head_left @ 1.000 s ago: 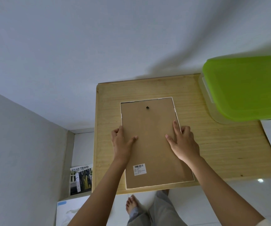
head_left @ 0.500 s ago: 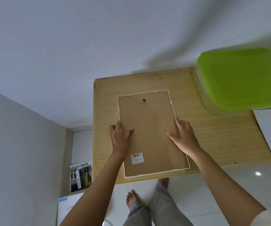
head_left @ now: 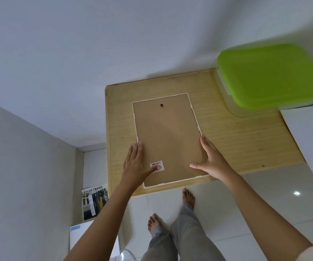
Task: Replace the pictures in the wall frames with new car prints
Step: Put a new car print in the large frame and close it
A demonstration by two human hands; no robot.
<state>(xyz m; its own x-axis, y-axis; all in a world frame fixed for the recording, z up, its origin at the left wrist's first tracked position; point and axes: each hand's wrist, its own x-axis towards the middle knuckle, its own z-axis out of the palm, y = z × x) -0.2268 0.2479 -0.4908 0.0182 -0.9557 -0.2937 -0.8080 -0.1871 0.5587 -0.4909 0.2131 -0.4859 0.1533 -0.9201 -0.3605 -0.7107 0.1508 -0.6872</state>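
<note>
Dim, soft light; wide-angle edge warp

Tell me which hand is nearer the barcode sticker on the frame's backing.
Left. The left hand has its thumb on the barcode sticker; the right hand rests at the right edge of the backing, apart from the sticker.

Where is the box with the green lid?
In the head view, the green-lidded box sits on the far right corner of the table, right of the face-down picture frame.

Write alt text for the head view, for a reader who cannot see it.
Left hand and right hand rest on the brown back of a picture frame lying face down on a wooden table, near a green-lidded container.
</note>
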